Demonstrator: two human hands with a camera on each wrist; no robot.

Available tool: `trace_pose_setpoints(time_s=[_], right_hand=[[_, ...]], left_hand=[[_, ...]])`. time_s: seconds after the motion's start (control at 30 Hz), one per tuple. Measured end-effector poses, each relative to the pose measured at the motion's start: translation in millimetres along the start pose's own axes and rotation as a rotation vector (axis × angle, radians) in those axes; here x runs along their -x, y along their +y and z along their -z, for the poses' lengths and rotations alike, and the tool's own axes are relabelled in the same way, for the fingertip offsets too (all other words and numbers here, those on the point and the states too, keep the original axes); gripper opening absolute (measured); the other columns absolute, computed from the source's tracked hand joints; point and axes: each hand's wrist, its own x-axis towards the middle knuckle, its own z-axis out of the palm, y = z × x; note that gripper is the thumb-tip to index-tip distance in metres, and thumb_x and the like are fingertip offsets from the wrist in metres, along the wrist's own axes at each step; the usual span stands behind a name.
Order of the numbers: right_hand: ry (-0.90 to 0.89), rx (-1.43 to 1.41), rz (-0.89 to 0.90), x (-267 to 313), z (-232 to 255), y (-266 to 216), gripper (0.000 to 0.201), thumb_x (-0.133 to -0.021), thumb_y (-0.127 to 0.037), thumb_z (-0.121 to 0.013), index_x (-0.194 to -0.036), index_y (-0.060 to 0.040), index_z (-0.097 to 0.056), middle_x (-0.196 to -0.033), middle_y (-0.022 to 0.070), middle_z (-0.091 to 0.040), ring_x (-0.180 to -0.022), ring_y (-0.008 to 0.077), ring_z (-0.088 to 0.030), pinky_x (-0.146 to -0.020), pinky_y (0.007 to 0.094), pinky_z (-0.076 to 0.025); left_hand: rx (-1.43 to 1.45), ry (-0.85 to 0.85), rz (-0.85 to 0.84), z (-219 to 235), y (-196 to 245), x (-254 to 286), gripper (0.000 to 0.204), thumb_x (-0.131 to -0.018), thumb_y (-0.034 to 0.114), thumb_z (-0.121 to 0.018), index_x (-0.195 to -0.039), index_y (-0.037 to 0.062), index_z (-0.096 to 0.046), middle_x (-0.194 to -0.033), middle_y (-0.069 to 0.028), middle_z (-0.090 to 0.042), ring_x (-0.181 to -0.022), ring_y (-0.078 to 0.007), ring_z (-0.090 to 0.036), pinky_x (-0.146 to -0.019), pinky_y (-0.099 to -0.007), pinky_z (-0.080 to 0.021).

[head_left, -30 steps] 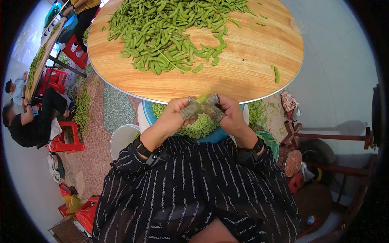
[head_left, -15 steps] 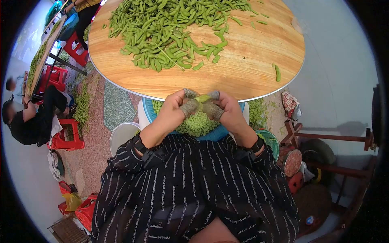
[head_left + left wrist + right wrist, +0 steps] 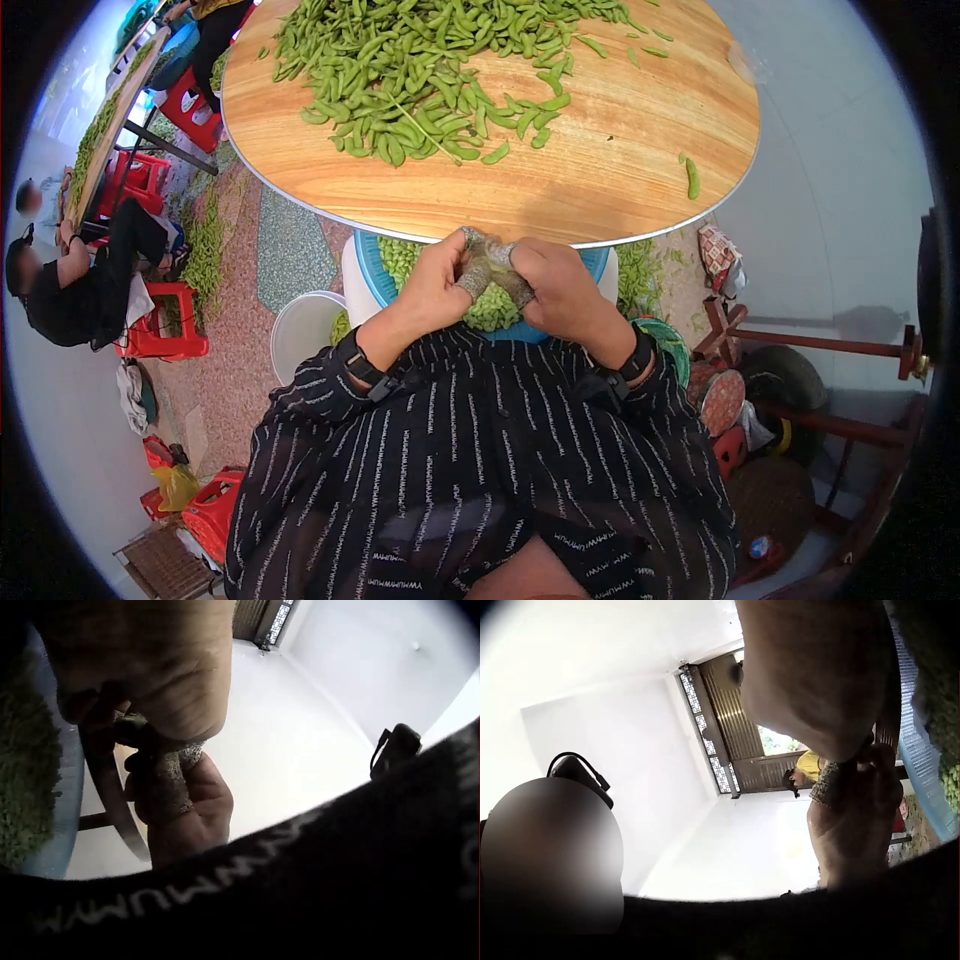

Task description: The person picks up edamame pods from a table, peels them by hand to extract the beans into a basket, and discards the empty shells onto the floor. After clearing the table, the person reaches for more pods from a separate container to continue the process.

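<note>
My left hand (image 3: 432,283) and right hand (image 3: 562,287) meet over a blue basin (image 3: 374,272), just off the table's near edge. Grey-brown wraps cover the thumbs and forefingers. A soybean pod (image 3: 496,258) is pinched between the two hands, mostly hidden by the fingertips. Shelled green beans (image 3: 492,312) fill the basin below. From the left wrist, the left palm (image 3: 161,667) looms close, with the right hand (image 3: 196,817) beyond it. The right wrist view has the left hand (image 3: 851,825) past my dark right palm (image 3: 814,671).
A heap of pods (image 3: 400,85) covers the far left of the round wooden table (image 3: 640,150). One stray pod (image 3: 692,177) lies at its right. A white bucket (image 3: 300,335) stands left of the basin. Red stools (image 3: 165,325) and seated people are farther left.
The pod showed between the fingertips earlier and is now largely covered. The right thumb has come in against the left fingers. The table sits slightly higher in view.
</note>
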Motion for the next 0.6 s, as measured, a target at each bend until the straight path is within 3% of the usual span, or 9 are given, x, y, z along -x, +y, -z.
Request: trace_pose_setpoints(time_s=[0.1,0.13,0.2,0.3,0.4,0.43,0.5,0.57,0.6], right_hand=[[0.055,-0.518,-0.19,2,-8,2,0.015,-0.072,-0.009,-0.059,-0.083,0.0001,-0.053,-0.065,0.009,-0.052,-0.056,0.0162,-0.05,-0.051,0.0278,-0.039],[0.054,-0.516,-0.189,2,-6,1,0.015,-0.072,-0.009,-0.059,-0.083,0.0001,-0.053,-0.065,0.009,-0.052,-0.056,0.0162,-0.05,-0.051,0.0278,-0.039],[-0.018,-1.107,-0.575,2,-1,-2,0.012,-0.077,-0.012,-0.057,-0.083,-0.0017,-0.055,-0.065,0.0026,-0.054,-0.055,0.0091,-0.048,-0.049,0.0227,-0.037],[-0.037,-1.316,-0.592,10,-3,11,0.01,-0.079,-0.012,-0.056,-0.085,-0.0032,-0.056,-0.068,-0.0011,-0.055,-0.058,0.0041,-0.048,-0.051,0.0178,-0.037],[-0.083,-1.204,-0.582,13,-7,16,0.014,-0.078,-0.012,-0.056,-0.088,-0.0026,-0.057,-0.07,-0.0003,-0.055,-0.059,0.0052,-0.049,-0.053,0.0185,-0.039],[-0.087,-1.202,-0.576,13,-13,17,0.014,-0.078,-0.012,-0.056,-0.088,-0.0026,-0.057,-0.07,-0.0003,-0.055,-0.059,0.0052,-0.049,-0.053,0.0185,-0.039],[0.097,-0.746,-0.196,15,-26,14,0.018,-0.078,-0.015,-0.056,-0.092,-0.002,-0.056,-0.07,0.0,-0.055,-0.059,0.0056,-0.049,-0.053,0.0196,-0.04],[0.082,-0.766,-0.187,18,-22,14,0.022,-0.078,-0.017,-0.057,-0.094,-0.0015,-0.056,-0.071,0.0005,-0.054,-0.059,0.0063,-0.049,-0.054,0.0206,-0.041],[0.064,-0.873,-0.318,22,-16,16,0.022,-0.078,-0.016,-0.057,-0.094,-0.0015,-0.056,-0.072,0.0004,-0.054,-0.059,0.0063,-0.049,-0.054,0.0204,-0.041]], left_hand=[[0.006,-0.02,-0.081,0,-1,2,0.024,-0.073,-0.006,-0.047,-0.096,0.0001,-0.048,-0.079,-0.0025,-0.054,-0.073,-0.0062,-0.047,-0.066,-0.0202,-0.038],[-0.023,-0.069,-0.071,2,0,1,0.025,-0.074,-0.005,-0.045,-0.099,-0.0008,-0.047,-0.083,-0.003,-0.055,-0.077,-0.0085,-0.049,-0.069,-0.022,-0.04],[-0.05,-0.118,-0.06,4,6,0,0.027,-0.076,-0.005,-0.043,-0.102,-0.0017,-0.046,-0.088,-0.0035,-0.055,-0.081,-0.0108,-0.051,-0.072,-0.0238,-0.041],[0.219,-0.183,0.105,3,16,0,0.027,-0.076,-0.004,-0.04,-0.102,-0.002,-0.046,-0.088,-0.0031,-0.055,-0.079,-0.0103,-0.051,-0.069,-0.0226,-0.042],[0.248,-0.105,0.201,2,10,1,0.029,-0.067,-0.009,-0.044,-0.095,-0.0015,-0.049,-0.079,-0.0036,-0.056,-0.07,-0.0097,-0.05,-0.065,-0.0217,-0.041],[0.065,-0.051,0.101,0,6,2,0.03,-0.066,-0.009,-0.045,-0.094,-0.0009,-0.05,-0.077,-0.0053,-0.057,-0.069,-0.0117,-0.052,-0.063,-0.0231,-0.041],[-0.12,0.006,-0.002,-3,-2,5,0.031,-0.065,-0.008,-0.045,-0.094,-0.0004,-0.051,-0.075,-0.007,-0.058,-0.068,-0.0137,-0.055,-0.062,-0.0244,-0.042],[-0.219,0.081,-0.215,-6,-10,7,0.035,-0.061,-0.006,-0.047,-0.095,0.0014,-0.052,-0.07,-0.0125,-0.057,-0.065,-0.0237,-0.057,-0.057,-0.0288,-0.043],[-0.427,0.022,-0.143,0,-12,10,0.037,-0.06,-0.005,-0.047,-0.096,0.0028,-0.052,-0.067,-0.0159,-0.056,-0.064,-0.0314,-0.056,-0.055,-0.0329,-0.043]])
